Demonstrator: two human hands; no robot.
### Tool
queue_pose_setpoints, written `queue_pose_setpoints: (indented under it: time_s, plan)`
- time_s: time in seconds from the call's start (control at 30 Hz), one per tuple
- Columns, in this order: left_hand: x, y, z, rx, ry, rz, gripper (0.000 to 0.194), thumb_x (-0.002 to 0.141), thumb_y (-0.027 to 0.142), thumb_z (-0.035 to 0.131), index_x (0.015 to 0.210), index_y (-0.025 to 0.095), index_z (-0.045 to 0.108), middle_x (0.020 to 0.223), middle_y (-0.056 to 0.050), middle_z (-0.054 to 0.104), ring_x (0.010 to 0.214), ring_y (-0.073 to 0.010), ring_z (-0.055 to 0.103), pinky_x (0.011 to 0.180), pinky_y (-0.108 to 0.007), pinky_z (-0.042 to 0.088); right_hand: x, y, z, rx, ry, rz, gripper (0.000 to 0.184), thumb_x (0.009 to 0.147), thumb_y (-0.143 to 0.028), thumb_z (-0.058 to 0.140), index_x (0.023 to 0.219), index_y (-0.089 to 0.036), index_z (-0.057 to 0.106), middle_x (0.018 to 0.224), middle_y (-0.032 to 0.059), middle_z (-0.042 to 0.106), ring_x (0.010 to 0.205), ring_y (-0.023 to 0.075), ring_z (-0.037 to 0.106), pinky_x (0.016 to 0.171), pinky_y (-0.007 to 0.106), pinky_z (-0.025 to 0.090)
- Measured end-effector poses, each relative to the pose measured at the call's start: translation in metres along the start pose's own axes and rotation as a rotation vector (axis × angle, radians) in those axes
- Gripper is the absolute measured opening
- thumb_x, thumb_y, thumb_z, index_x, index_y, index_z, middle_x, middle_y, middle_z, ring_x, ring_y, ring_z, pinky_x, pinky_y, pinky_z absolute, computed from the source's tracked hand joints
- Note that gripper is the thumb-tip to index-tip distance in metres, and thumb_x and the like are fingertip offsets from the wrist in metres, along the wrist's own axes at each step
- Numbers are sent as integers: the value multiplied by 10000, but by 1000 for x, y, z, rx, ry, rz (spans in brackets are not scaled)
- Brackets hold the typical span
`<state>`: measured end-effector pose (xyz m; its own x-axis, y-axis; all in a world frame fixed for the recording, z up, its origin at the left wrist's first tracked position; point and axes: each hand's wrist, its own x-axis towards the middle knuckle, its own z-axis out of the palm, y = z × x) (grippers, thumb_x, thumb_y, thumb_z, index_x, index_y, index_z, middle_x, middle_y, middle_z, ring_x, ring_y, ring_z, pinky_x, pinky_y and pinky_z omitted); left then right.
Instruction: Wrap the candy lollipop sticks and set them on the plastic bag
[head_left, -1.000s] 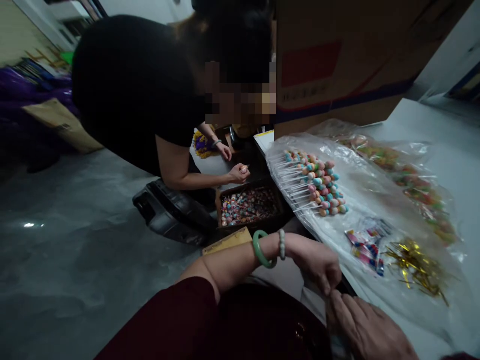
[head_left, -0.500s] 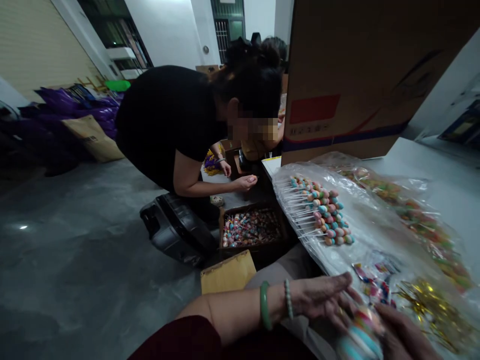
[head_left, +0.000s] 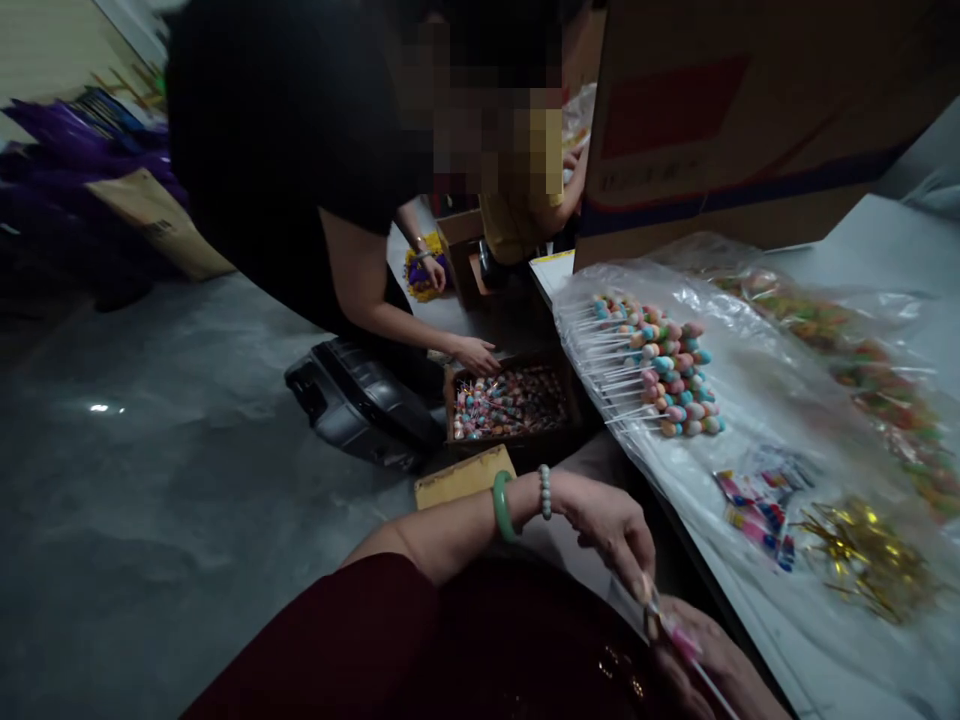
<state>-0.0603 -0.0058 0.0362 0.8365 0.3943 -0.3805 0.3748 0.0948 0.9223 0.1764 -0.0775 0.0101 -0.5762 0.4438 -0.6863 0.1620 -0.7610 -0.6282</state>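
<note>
My left hand [head_left: 607, 525], with a green bangle and a beaded bracelet at the wrist, is closed in a pinch at the shiny tip of a wrapped lollipop. Low in the view, my right hand [head_left: 709, 650] is wrapped round the same lollipop [head_left: 684, 642], whose pink part and white stick show between the fingers. Most of the candy is hidden. On the table beside my hands lie gold twist ties [head_left: 862, 560] and small printed packets [head_left: 757, 510]. Behind them, rows of pastel candy skewers [head_left: 675, 375] rest on clear plastic.
A co-worker in black [head_left: 285, 170] bends over a box of wrapped lollipops [head_left: 510, 405], one hand at its rim. A black case [head_left: 360, 405] and a wooden stool [head_left: 465, 478] stand on the floor. A large carton [head_left: 750, 130] is on the table, near bagged colourful sweets [head_left: 847, 350].
The striped candy seen in my right hand has turned, and its stick now points down to the right. My left fingers went from spread to pinched. The co-worker's hand lowered to the box.
</note>
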Motion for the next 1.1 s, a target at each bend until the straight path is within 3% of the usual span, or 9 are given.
queue_pose_setpoints:
  time_s: [0.1, 0.2, 0.33, 0.4, 0.53, 0.63, 0.77, 0.9, 1.1]
  plan:
    - [-7, 1, 1, 139, 235, -48, 295, 701, 480, 753, 829, 214, 759, 623, 41, 614, 508, -68, 453, 474, -203, 328, 6, -9, 1, -52, 22, -25, 385, 698, -567, 734, 801, -201, 670, 673, 11, 597, 471, 83, 411, 484, 222, 372]
    - [-17, -6, 3, 134, 281, -114, 254, 722, 445, 738, 819, 210, 755, 585, 46, 579, 494, -66, 443, 473, -202, 327, 22, -14, 0, -460, 56, -111, 324, 791, -517, 606, 715, -203, 633, 613, 5, 573, 476, 105, 433, 501, 232, 361]
    - [-42, -33, -7, -96, 443, -205, 268, 747, 421, 716, 860, 180, 743, 599, 43, 556, 461, -58, 425, 434, -190, 342, 44, -12, 3, -1074, 619, -418, 315, 825, -483, 455, 780, -242, 652, 611, 42, 621, 506, 175, 528, 497, 268, 335]
    - [-61, -59, -19, -158, 625, -276, 331, 781, 460, 677, 900, 157, 734, 643, 19, 588, 475, -67, 462, 448, -192, 381, 50, -8, 2, -1134, 744, -505, 337, 842, -483, 425, 866, -249, 666, 712, 64, 686, 557, 200, 598, 527, 284, 383]
    - [-92, -130, -37, 40, 1246, -696, 406, 957, 403, 422, 1222, 154, 603, 1029, -97, 686, 805, -151, 644, 692, -244, 501, 52, 1, -2, -936, 595, -487, 337, 872, -519, 443, 893, -254, 650, 730, 34, 703, 604, 180, 654, 587, 248, 471]
    - [-96, -179, -24, 149, 1279, -950, 477, 894, 339, 550, 1329, 145, 514, 1336, -174, 561, 1138, -246, 582, 902, -330, 475, 52, 8, -2, -896, 515, -434, 334, 883, -519, 441, 841, -254, 640, 641, 7, 651, 562, 164, 618, 547, 235, 453]
    - [-76, -209, 11, 180, 1235, -987, 316, 863, 260, 567, 1160, 180, 640, 1351, -115, 569, 1168, -225, 566, 955, -301, 442, 56, 12, 1, -915, 461, -461, 327, 877, -506, 445, 806, -246, 630, 629, 2, 625, 546, 155, 575, 545, 242, 431]
    - [-51, -204, 23, 219, 1254, -941, 294, 882, 207, 504, 1116, 182, 679, 1313, -101, 593, 1160, -211, 574, 1001, -310, 422, 60, 14, 0, -831, 438, -399, 328, 879, -513, 440, 827, -246, 622, 629, -4, 614, 539, 151, 563, 531, 235, 431]
    - [-21, -161, 7, 370, 1195, -721, 262, 853, 184, 555, 1064, 166, 710, 1257, -90, 632, 1157, -197, 585, 1023, -288, 428, 56, 20, -3, -735, 427, -414, 316, 875, -494, 436, 783, -240, 600, 609, -9, 589, 541, 146, 561, 504, 221, 412]
